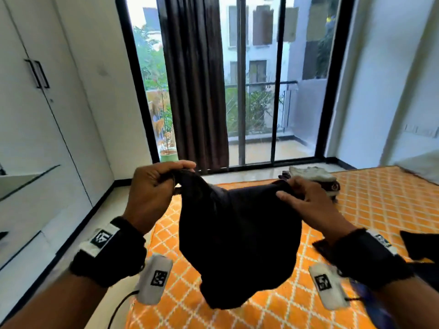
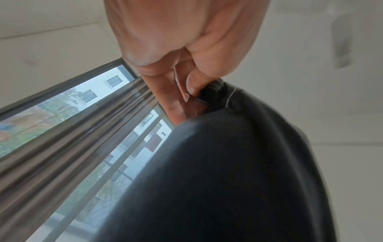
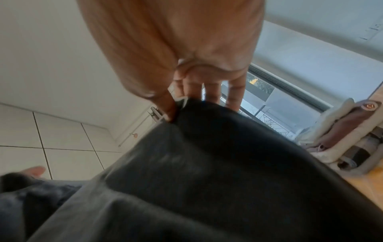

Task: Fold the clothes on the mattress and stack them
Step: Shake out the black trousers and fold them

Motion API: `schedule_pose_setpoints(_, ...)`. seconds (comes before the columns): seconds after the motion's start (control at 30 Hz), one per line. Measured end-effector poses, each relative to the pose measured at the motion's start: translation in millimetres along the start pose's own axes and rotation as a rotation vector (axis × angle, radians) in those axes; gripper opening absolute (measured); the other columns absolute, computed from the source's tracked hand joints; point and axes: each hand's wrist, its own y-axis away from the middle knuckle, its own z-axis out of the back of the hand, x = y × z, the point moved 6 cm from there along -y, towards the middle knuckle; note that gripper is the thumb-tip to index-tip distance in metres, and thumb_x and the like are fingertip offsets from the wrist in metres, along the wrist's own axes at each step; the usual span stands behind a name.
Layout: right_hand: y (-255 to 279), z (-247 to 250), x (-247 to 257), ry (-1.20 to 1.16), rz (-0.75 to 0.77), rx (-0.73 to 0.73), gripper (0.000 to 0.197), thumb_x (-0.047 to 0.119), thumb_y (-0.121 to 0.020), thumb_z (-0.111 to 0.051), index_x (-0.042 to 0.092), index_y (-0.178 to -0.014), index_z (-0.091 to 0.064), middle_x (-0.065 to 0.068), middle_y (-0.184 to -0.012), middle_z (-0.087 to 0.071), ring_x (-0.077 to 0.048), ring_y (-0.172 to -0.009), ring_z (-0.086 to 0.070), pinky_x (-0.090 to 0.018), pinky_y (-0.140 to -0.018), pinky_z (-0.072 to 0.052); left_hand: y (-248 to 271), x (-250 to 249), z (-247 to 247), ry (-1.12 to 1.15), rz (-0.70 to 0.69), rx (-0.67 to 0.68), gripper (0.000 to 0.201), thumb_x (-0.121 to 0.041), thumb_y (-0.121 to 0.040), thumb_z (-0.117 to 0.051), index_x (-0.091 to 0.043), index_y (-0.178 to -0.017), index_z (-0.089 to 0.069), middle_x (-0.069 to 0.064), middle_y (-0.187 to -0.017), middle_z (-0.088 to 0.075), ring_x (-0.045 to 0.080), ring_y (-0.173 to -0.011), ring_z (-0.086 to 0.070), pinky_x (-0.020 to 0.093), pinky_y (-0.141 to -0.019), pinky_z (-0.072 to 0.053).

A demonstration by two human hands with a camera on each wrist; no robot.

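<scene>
Between your two hands, a dark garment (image 1: 240, 236) hung above the orange mattress (image 1: 370, 203). Your left hand (image 1: 154, 184) pinched one top corner, your right hand (image 1: 306, 198) the other. It looked soft, light and limp, best held by those corners. Beyond your right hand sat the folded stack (image 1: 313, 178).
</scene>
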Motion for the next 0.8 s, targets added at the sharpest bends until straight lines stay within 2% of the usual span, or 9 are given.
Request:
schedule_pose_setpoints(0.1,4.4,24.2,35.2,0.118,-0.056,-0.159,0.030,0.040,-0.085,-0.080,0.034,-0.106,-0.060,0.007,-0.100,-0.073,-0.016,-0.095,-0.072,-0.045,-0.090,-0.057,-14.6,-27.2,-0.3,-0.109,-0.118,-0.014,0.054,0.016,-0.081,-0.051,-0.024,-0.096,-0.083,-0.001,-0.096,-0.080,0.018,-0.090,-0.078,0.041,-0.079,-0.064)
schedule_pose_setpoints(0.13,12.9,27.9,54.0,0.105,-0.032,-0.185,0.042,0.049,-0.080,-0.083,0.035,-0.111,-0.059,0.010,-0.104,-0.072,-0.013,-0.098,-0.071,-0.043,-0.091,-0.057,-18.7,-39.1,-4.7,-0.164,-0.173,-0.012,0.050,0.008,-0.078,-0.051,-0.025,-0.096,-0.084,-0.003,-0.095,-0.080,0.015,-0.090,-0.077,0.039,-0.082,-0.064)
schedule_pose_setpoints(0.23,59.1,18.5,125.0,0.007,0.093,-0.175,0.074,0.077,-0.057,-0.081,0.038,-0.118,-0.061,0.019,-0.109,-0.070,0.002,-0.100,-0.066,-0.028,-0.085,-0.054,-20.9,-91.1,-27.2,-0.423,-0.386,0.005,0.041,-0.005,-0.074,-0.054,-0.023,-0.094,-0.085,-0.010,-0.089,-0.080,-0.002,-0.083,-0.072,0.019,-0.079,-0.058)
schedule_pose_setpoints(0.33,99.8,-15.8,164.9,0.064,0.159,-0.086,0.087,0.085,-0.050,-0.082,0.040,-0.120,-0.058,0.023,-0.111,-0.067,0.005,-0.101,-0.065,-0.024,-0.081,-0.054,-25.2,-121.0,-53.6,-0.597,-0.419,0.106,0.041,-0.018,-0.074,-0.050,-0.025,-0.097,-0.084,-0.007,-0.095,-0.080,0.008,-0.090,-0.074,0.025,-0.089,-0.057)
schedule_pose_setpoints(0.47,106.6,-31.4,143.6,0.155,0.076,-0.134,0.062,0.067,-0.059,-0.079,0.036,-0.112,-0.064,0.020,-0.099,-0.071,0.000,-0.091,-0.069,-0.035,-0.079,-0.059,-29.0,-137.6,-63.6,-0.687,-0.362,0.173,0.041,-0.025,-0.075,-0.049,-0.027,-0.097,-0.083,-0.007,-0.100,-0.080,0.015,-0.096,-0.074,0.035,-0.095,-0.057)
schedule_pose_setpoints(0.53,92.4,-15.9,121.5,0.165,0.014,-0.169,0.046,0.057,-0.061,-0.071,0.032,-0.099,-0.073,0.017,-0.086,-0.075,-0.001,-0.080,-0.071,-0.040,-0.076,-0.060,-28.8,-146.3,-53.7,-0.698,-0.381,0.164,0.040,-0.024,-0.076,-0.049,-0.025,-0.097,-0.083,-0.005,-0.099,-0.080,0.019,-0.097,-0.074,0.038,-0.095,-0.057)
schedule_pose_setpoints(0.6,74.3,10.1,107.7,0.121,-0.061,-0.212,0.029,0.048,-0.067,-0.079,0.029,-0.089,-0.076,0.015,-0.078,-0.075,-0.004,-0.076,-0.073,-0.040,-0.075,-0.061,-28.7,-150.0,-39.3,-0.721,-0.401,0.146,0.040,-0.023,-0.078,-0.049,-0.023,-0.098,-0.083,-0.004,-0.099,-0.080,0.020,-0.097,-0.074,0.040,-0.095,-0.057)
schedule_pose_setpoints(0.7,51.3,43.4,119.7,0.262,-0.030,-0.312,0.019,0.032,-0.073,-0.089,0.032,-0.086,-0.074,0.016,-0.085,-0.075,-0.008,-0.083,-0.073,-0.032,-0.079,-0.057,-29.9,-141.3,-20.9,-0.714,-0.358,0.117,0.033,-0.018,-0.080,-0.054,-0.022,-0.094,-0.084,-0.005,-0.092,-0.080,0.014,-0.089,-0.074,0.036,-0.093,-0.057)
schedule_pose_setpoints(0.8,49.1,43.7,159.2,0.359,0.166,-0.447,0.028,0.029,-0.075,-0.087,0.031,-0.098,-0.073,0.010,-0.099,-0.072,-0.011,-0.084,-0.068,-0.029,-0.078,-0.054,-31.3,-130.8,-14.8,-0.632,-0.272,0.097,0.031,-0.019,-0.080,-0.058,-0.024,-0.096,-0.084,-0.008,-0.092,-0.080,0.008,-0.081,-0.072,0.036,-0.086,-0.061)
